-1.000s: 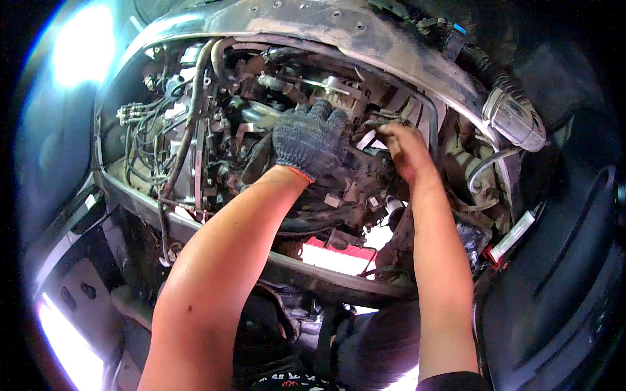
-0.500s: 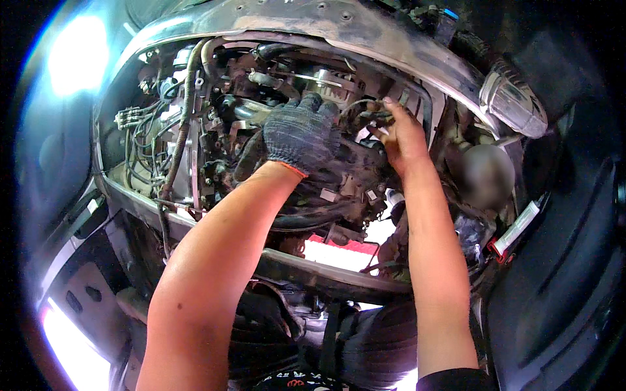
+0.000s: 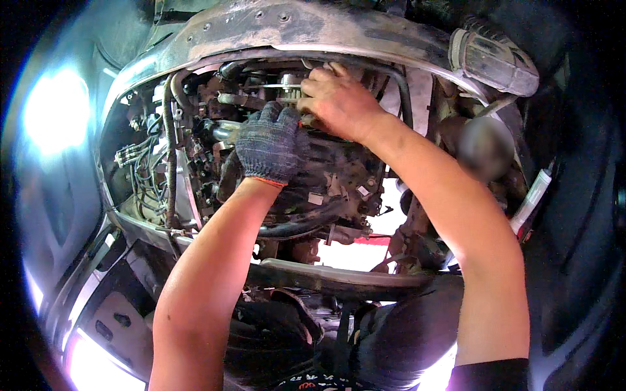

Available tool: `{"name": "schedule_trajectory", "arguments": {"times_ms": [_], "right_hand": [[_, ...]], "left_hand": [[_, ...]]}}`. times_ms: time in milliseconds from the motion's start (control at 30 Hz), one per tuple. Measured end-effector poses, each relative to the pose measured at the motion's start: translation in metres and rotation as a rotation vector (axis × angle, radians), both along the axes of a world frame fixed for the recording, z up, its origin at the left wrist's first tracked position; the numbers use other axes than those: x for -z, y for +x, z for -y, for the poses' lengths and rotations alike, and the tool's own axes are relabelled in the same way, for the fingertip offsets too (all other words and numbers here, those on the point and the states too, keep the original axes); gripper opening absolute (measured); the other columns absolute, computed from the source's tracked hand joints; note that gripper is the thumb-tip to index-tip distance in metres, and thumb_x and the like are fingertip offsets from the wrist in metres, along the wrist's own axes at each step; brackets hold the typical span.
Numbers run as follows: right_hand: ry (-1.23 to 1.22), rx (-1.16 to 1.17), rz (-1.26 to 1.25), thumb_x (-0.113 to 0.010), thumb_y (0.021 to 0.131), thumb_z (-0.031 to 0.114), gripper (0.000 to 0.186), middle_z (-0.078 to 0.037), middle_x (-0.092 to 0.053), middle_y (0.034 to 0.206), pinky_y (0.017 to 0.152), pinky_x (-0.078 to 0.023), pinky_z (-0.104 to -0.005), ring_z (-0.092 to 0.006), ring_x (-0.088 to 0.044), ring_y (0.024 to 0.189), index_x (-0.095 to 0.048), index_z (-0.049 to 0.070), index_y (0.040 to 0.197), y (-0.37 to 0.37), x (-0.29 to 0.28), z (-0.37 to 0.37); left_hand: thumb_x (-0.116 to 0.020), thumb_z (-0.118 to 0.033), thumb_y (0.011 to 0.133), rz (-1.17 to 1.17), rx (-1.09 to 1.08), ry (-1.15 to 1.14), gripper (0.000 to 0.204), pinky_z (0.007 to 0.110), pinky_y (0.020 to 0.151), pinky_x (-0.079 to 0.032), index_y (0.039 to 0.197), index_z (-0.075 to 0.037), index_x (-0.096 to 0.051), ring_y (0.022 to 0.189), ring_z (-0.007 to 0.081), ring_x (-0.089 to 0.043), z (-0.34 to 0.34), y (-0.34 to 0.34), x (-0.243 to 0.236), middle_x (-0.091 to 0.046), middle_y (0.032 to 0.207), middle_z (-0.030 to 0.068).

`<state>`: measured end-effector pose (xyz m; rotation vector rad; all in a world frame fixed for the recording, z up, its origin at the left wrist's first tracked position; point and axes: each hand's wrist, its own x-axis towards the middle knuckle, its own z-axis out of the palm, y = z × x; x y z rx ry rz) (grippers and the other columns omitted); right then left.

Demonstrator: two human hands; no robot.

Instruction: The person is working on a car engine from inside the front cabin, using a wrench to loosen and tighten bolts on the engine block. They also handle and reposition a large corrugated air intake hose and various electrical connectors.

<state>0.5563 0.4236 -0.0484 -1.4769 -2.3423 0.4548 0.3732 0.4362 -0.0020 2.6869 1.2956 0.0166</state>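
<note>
My left hand (image 3: 270, 143), in a dark knitted glove with an orange cuff, is deep in the engine bay, fingers curled over a part hidden beneath it. Just to its upper right, my bare right hand (image 3: 339, 104) has bent fingers gripped around something near a silver metal housing (image 3: 290, 83); what it holds is too hidden to name. A short grey hose (image 3: 238, 100) lies left of both hands. Below them are dark engine parts (image 3: 323, 195) and a thick black hose (image 3: 300, 223).
Wires (image 3: 140, 169) and a ribbed conduit (image 3: 171, 156) fill the bay's left side. A dusty metal panel (image 3: 248, 29) arches across the back, with a silvery corrugated piece (image 3: 495, 62) at right. A white tube (image 3: 533, 195) stands by the right rim.
My right hand has moved up and left, closer to my gloved hand, its fingers now further bent. My left hand has shifted slightly left in view as the camera view moved.
</note>
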Motion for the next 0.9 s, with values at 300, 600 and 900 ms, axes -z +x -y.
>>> {"name": "schedule_trajectory", "arguments": {"times_ms": [300,600,900], "right_hand": [[-0.485,0.175,-0.306,-0.071,0.086,0.026,0.024,-0.012,-0.067,0.1,0.091,-0.048,-0.042,-0.033,-0.06,0.103,-0.072,0.007,0.101,0.022,0.014,0.001],[-0.242,0.062,-0.272,-0.074,0.08,0.024,0.019,-0.012,-0.067,0.096,0.085,-0.052,-0.0436,-0.0334,-0.062,0.1,-0.073,0.013,0.095,0.017,0.019,0.007],[-0.051,0.024,-0.114,-0.066,0.08,0.016,0.014,-0.002,-0.064,0.101,0.091,-0.049,-0.0456,-0.0265,-0.058,0.105,-0.07,0.015,0.093,0.001,0.017,0.008]], "left_hand": [[-0.065,-0.022,0.074,0.073,-0.001,0.104,0.021,0.052,0.064,-0.048,0.091,-0.011,-0.064,0.077,0.039,-0.062,0.002,0.002,-0.001,-0.062,0.093,0.0167],[-0.063,-0.024,0.073,0.021,-0.002,0.135,0.023,0.052,0.065,-0.047,0.091,-0.011,-0.064,0.077,0.0396,-0.06,0.003,0.007,-0.001,-0.06,0.089,0.0152],[-0.063,-0.023,0.073,0.023,-0.01,0.13,0.023,0.052,0.066,-0.046,0.093,-0.011,-0.064,0.08,0.0391,-0.06,0.003,0.003,0.004,-0.061,0.096,0.0148]]}}
